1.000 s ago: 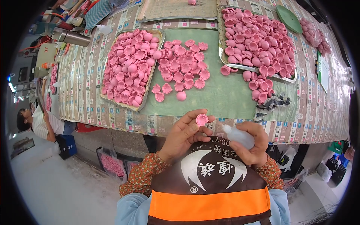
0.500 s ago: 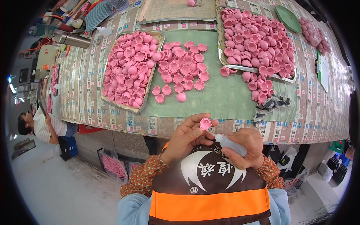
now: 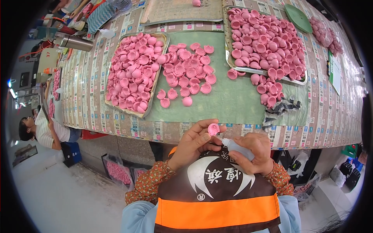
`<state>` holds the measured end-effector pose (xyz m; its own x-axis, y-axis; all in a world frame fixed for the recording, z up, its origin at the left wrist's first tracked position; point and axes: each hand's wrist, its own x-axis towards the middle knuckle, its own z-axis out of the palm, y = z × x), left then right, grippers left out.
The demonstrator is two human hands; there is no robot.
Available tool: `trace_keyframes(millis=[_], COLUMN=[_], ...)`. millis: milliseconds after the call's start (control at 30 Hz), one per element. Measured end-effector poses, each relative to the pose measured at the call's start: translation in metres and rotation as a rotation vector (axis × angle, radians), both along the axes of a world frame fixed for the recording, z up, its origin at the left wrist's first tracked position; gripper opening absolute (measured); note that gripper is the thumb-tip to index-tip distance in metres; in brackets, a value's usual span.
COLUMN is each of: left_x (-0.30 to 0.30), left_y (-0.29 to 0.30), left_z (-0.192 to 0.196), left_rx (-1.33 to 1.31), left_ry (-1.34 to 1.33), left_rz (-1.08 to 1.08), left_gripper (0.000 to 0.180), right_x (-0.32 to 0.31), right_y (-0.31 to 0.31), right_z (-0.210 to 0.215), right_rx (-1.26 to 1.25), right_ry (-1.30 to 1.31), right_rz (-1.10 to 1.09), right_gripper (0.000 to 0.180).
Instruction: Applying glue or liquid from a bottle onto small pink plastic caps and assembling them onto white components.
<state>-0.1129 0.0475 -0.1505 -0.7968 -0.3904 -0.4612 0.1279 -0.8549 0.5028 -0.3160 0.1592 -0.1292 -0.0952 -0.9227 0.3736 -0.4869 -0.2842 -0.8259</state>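
Between thumb and fingers, my left hand (image 3: 193, 141) pinches a small pink plastic half-shell (image 3: 213, 129), its hollow side facing up toward me. My right hand (image 3: 254, 152) grips a translucent squeeze bottle (image 3: 239, 148). The bottle lies tilted, its thin nozzle pointing left, close below the half-shell; whether the tip touches the shell I cannot tell. Both hands are over my dark apron, at the table's front edge. Ahead of them, loose pink half-shells (image 3: 191, 72) lie on a green mat (image 3: 217, 105).
A tray (image 3: 164, 52) heaped with pink shells stands left, another full tray (image 3: 227, 48) right. A third tray (image 3: 182, 11) sits at the back. A striped cloth (image 3: 276, 113) lies near the front right. A steel flask (image 3: 77, 42) is far left; a person (image 3: 48, 130) sits beyond.
Almost nothing differs. The half-shell in my left hand has shifted very slightly, and the bottle in my right hand has moved a touch to the left.
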Motion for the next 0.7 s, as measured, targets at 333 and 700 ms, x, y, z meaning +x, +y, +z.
trace_keyframes(millis=[333, 700], left_x=[0.007, 0.003], left_y=[0.002, -0.013], left_z=[0.001, 0.017], left_rx=[0.042, -0.229], left_ry=[-0.076, -0.116], left_rz=[0.025, 0.020], left_gripper=[0.044, 0.045], right_x=[-0.007, -0.003], right_y=[0.008, 0.013], right_z=[-0.010, -0.011], right_rx=[0.142, 0.221], right_ry=[-0.323, -0.627], right_rz=[-0.072, -0.152], right_gripper=[0.044, 0.055])
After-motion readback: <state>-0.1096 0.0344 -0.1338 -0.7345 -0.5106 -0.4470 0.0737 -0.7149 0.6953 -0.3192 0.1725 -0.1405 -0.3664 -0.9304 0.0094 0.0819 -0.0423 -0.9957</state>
